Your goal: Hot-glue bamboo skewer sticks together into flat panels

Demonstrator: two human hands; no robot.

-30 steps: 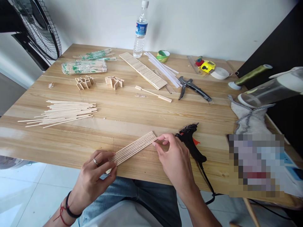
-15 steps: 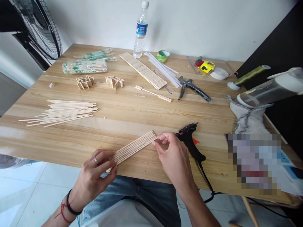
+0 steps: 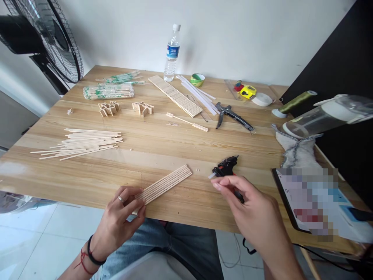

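My left hand point(image 3: 125, 212) is closed on the near end of a flat strip of thin wooden sticks point(image 3: 167, 183) laid side by side, resting on the table near its front edge. My right hand point(image 3: 250, 206) is off the strip, thumb and forefinger drawn together in a pinch; whatever is between them, if anything, is too small to make out. Just beyond those fingertips lies a black glue gun point(image 3: 226, 166) on its side, its handle partly hidden behind the hand.
Loose wooden sticks point(image 3: 90, 143) lie at left, with two zigzag stick pieces point(image 3: 142, 108) behind them. Further back are a long slatted panel point(image 3: 175, 95), a water bottle point(image 3: 171, 54), black cutters point(image 3: 233, 116) and a yellow tape measure point(image 3: 248, 91). A tablet point(image 3: 287, 202) sits at right.
My right hand has let go of the strip's far end and moved right, in front of the glue gun. My left hand still holds the strip. The view has tilted slightly.
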